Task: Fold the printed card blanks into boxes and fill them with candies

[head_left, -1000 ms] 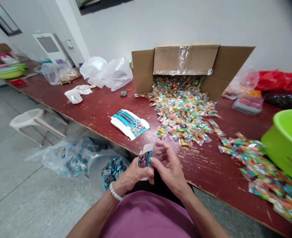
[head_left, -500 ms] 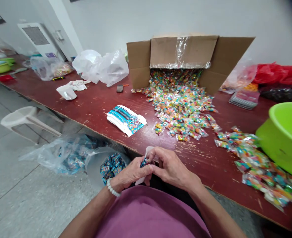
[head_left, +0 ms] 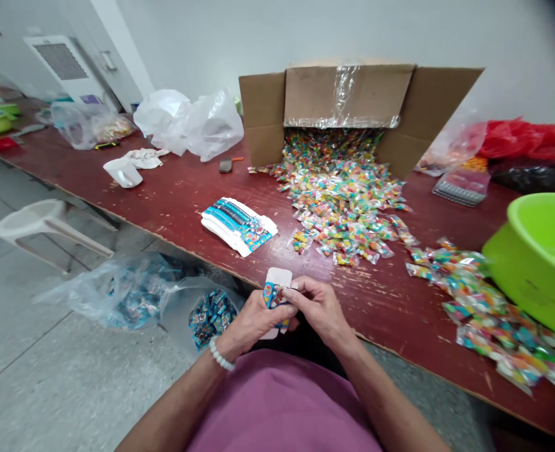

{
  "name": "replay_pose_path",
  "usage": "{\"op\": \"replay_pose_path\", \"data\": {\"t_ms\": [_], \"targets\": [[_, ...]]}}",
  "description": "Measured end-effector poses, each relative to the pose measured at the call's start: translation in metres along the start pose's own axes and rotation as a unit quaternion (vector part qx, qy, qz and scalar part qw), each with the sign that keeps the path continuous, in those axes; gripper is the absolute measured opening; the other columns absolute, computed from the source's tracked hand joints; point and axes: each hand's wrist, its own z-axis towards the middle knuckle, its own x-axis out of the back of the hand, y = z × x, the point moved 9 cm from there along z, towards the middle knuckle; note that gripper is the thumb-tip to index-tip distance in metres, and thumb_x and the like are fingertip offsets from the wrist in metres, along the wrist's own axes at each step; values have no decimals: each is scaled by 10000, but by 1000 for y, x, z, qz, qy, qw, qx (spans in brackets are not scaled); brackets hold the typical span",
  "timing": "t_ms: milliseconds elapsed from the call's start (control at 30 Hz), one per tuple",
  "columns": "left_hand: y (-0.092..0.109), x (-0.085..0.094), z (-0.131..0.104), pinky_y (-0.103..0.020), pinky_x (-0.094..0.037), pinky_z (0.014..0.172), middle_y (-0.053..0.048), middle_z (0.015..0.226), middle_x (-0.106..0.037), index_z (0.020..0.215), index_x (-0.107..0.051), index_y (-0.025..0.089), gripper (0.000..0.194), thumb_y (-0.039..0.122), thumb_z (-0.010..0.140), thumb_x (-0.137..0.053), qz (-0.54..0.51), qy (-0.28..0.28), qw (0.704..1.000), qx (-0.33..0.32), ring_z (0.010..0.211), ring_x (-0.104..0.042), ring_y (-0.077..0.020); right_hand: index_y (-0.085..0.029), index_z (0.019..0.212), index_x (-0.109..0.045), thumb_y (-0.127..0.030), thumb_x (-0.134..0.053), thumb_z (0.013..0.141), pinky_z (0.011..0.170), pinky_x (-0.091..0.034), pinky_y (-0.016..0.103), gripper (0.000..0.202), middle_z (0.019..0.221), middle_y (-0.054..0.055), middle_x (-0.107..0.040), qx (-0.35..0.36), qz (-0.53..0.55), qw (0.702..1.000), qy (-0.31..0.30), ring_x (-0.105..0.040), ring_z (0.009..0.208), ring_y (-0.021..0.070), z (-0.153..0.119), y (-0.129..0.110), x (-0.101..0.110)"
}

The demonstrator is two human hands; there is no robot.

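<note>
A small blue printed carton [head_left: 269, 294] with white flaps is held between both hands in front of the purple shirt. My left hand [head_left: 257, 319], a pale bead bracelet at its wrist, is closed round the carton's left side. On the right side my right hand [head_left: 316, 306] pinches the carton, its fingertips meeting my left thumb. Beyond the hands lies a fanned stack of flat blue and white cartons [head_left: 238, 226]. Wrapped colourful candies [head_left: 343, 201] spill from a cardboard box [head_left: 348, 94] lying on its side.
The red table [head_left: 174, 201] bears a white scoop [head_left: 123, 172], plastic bags [head_left: 197, 122], a small brush [head_left: 225, 165] and a green basin [head_left: 532, 270]. On the floor, bags hold blue packets [head_left: 211, 317]. A white stool [head_left: 46, 220] stands left.
The carton has turned, so its printed blue face and upper white flap now show. My right hand has shifted slightly, its fingers closer on the carton. The view has moved slightly.
</note>
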Motion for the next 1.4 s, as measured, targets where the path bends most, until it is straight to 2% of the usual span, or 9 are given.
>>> {"op": "replay_pose_path", "data": {"t_ms": [133, 333, 467, 667, 833, 967, 1100, 1200, 1400], "targets": [[8, 6, -3, -302, -556, 822, -66, 1019, -704, 1077, -619, 158, 338, 338, 814, -734, -38, 2, 997, -63, 927, -667, -185, -179, 743, -706, -417, -691, 846, 576, -451, 256, 260, 690, 18, -672, 9, -55, 998, 39, -600, 638, 164, 2, -4, 17], [11, 17, -19, -338, -597, 764, -64, 1075, -707, 1421, -295, 266, 762, 291, 808, -747, -102, 108, 986, -80, 874, -717, -206, -251, 1342, -469, -371, -714, 848, 691, -532, 281, 565, 880, 3, -719, -1, 101, 993, 56, -670, 776, 182, -2, 6, 5], [10, 16, -20, -301, -576, 819, -75, 1238, -660, 1389, -431, 277, 645, 281, 819, -732, -94, 107, 985, -98, 1021, -673, -211, -244, 1157, -624, -364, -702, 859, 788, -522, 288, 330, 976, 22, -720, 37, 125, 989, 66, -663, 864, 181, -6, 5, -1], [-2, 15, -15, -231, -529, 700, -25, 958, -708, 1165, -597, 217, 376, 321, 831, -735, -124, 62, 989, -59, 806, -646, -144, -177, 794, -715, -439, -739, 820, 705, -484, 280, 264, 804, 21, -689, -25, 107, 994, 28, -601, 723, 154, 0, 15, 8], [5, 15, -17, -240, -509, 798, -41, 1015, -707, 1089, -667, 192, 277, 319, 848, -718, -72, 51, 993, -83, 926, -639, -164, -207, 936, -707, -432, -856, 683, 672, -489, 274, 370, 752, -11, -671, -37, 137, 990, 0, -610, 679, 145, 4, 12, 9], [4, 21, -22, -236, -516, 761, -15, 954, -704, 1154, -607, 231, 362, 324, 833, -744, -78, 85, 989, -93, 864, -654, -153, -202, 883, -742, -422, -771, 803, 710, -506, 305, 235, 822, 39, -708, 23, 49, 998, -28, -634, 756, 182, 3, 2, 6], [-15, 9, -22, -265, -542, 655, -11, 880, -704, 1300, -462, 264, 570, 452, 833, -729, -189, 35, 981, 0, 727, -684, -164, -219, 846, -750, -372, -714, 864, 705, -498, 306, 158, 826, 40, -698, 89, -10, 996, 17, -636, 769, 191, -2, -9, 13], [-33, -8, -23, -295, -558, 579, -61, 780, -702, 1122, -565, 168, 534, 632, 860, -599, -247, -20, 963, 105, 615, -685, -185, -221, 891, -754, -357, -659, 911, 734, -498, 310, 167, 859, 45, -702, 121, -62, 991, -18, -650, 798, 193, -6, -17, 4], [-50, -8, -19, -220, -484, 428, -46, 651, -661, 906, -624, 133, 680, 790, 825, -467, -227, 36, 959, 166, 445, -585, -117, -190, 823, -724, -387, -690, 870, 669, -504, 280, 206, 784, 26, -714, 38, -45, 997, -44, -644, 710, 167, -2, -7, 1]]}}
